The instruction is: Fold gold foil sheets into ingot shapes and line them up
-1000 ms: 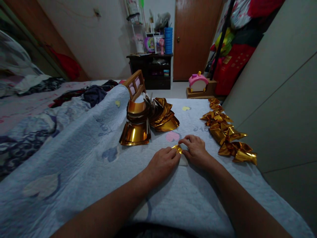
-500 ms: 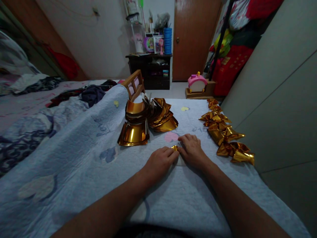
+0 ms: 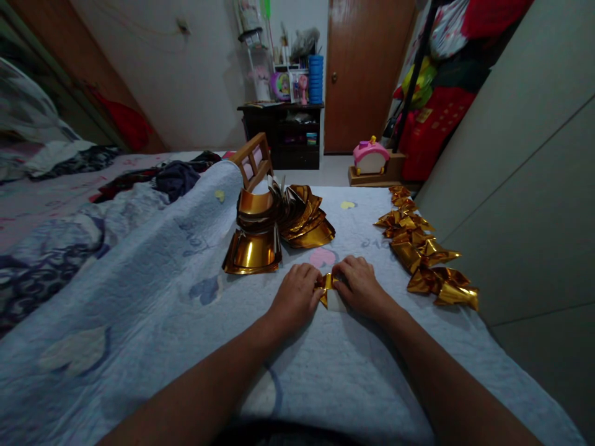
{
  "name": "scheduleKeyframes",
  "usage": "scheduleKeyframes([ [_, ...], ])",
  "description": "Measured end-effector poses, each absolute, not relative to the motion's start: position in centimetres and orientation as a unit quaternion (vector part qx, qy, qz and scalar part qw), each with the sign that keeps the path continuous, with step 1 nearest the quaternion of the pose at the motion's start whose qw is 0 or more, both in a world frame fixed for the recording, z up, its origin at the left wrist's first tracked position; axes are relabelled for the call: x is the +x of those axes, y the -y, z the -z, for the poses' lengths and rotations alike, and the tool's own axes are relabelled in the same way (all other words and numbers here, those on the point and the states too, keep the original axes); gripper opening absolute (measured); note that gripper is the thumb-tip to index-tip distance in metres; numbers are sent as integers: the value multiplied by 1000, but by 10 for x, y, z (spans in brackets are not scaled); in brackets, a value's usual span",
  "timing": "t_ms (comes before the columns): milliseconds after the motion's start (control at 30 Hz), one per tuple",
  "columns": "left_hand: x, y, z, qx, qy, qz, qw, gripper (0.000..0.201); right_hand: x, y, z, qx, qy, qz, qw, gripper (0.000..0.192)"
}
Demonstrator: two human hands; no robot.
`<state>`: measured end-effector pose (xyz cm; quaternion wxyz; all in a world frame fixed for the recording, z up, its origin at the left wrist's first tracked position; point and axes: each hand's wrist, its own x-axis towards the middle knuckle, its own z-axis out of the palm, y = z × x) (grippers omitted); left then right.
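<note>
Between my two hands, on the pale blue bedspread (image 3: 320, 378), lies a gold foil paper (image 3: 328, 282), partly folded, with its white side showing toward me. My left hand (image 3: 297, 293) pinches its left edge with thumb and fingers. On the right edge, my right hand (image 3: 360, 284) grips it in the same way, fingers curled over the top. Beyond my left hand stands a fanned stack of gold foil sheets (image 3: 255, 251). Several folded gold foil pieces (image 3: 421, 251) lie in a row off to the right of my right hand.
Past the far edge are a wooden chair-like frame (image 3: 253, 160), a pink toy (image 3: 370, 156) and a dark cabinet (image 3: 281, 139). Rumpled clothes (image 3: 174, 179) lie on a bed at left. A pale panel (image 3: 534, 204) rises along the right side.
My left hand has drawn back slightly to the left, its fingers rising. More of the folded gold paper and its white side now shows between my hands.
</note>
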<state>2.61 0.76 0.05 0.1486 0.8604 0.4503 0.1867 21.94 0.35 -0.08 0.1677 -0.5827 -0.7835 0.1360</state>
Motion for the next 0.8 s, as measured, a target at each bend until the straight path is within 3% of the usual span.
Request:
scheduleKeyframes([
  [200,27,-10,0,869,-409,-204,190,8,217,-4,2,-585,777,-148,177,14],
  [433,23,-12,-2,842,-388,-258,270,13,218,-4,0,-532,751,-261,293,14],
  [600,20,-14,-5,782,-391,-297,385,11,220,-2,-4,-509,674,-398,358,7],
  [733,21,-15,-6,681,-380,-350,519,8,220,0,-5,-461,621,-491,400,14],
  [800,21,-17,-6,650,-379,-356,554,13,220,1,-4,-440,621,-507,404,27],
])
